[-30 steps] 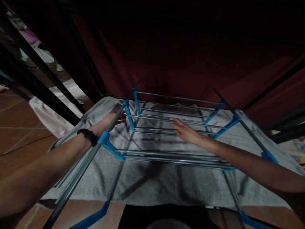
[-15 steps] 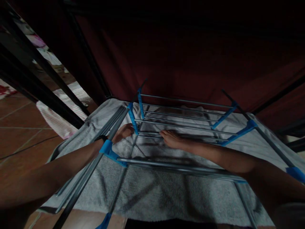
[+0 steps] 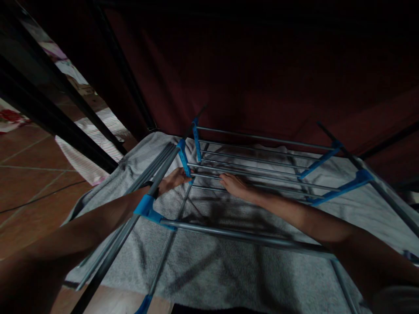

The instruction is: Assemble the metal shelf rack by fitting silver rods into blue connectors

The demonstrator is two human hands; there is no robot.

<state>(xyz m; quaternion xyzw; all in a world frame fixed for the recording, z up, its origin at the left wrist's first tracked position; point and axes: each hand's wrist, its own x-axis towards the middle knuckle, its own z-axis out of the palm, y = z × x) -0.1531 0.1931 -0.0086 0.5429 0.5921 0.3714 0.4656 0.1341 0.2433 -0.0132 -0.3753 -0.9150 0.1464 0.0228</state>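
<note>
A frame of grey metal tubes and blue plastic brackets stands on a grey blanket. My left hand reaches past the left side tubes, its fingers closed on the lower end of a blue bracket, where a tube end meets it. My right hand comes from the right, fingers closed round a thin metal tube a short way from that bracket. The fingertips of both hands are partly hidden. Nearer me, a thicker crossbar runs from another blue bracket under my right forearm.
Several loose tubes lie along the left side of the frame. A dark red cloth hangs behind. Dark metal posts slant at the left, above a tiled floor with a striped cloth and a thin cable.
The tube in my right hand has risen slightly, apart from the tube below it. My left hand has moved a little right and up onto the bracket. The view has shifted slightly.
</note>
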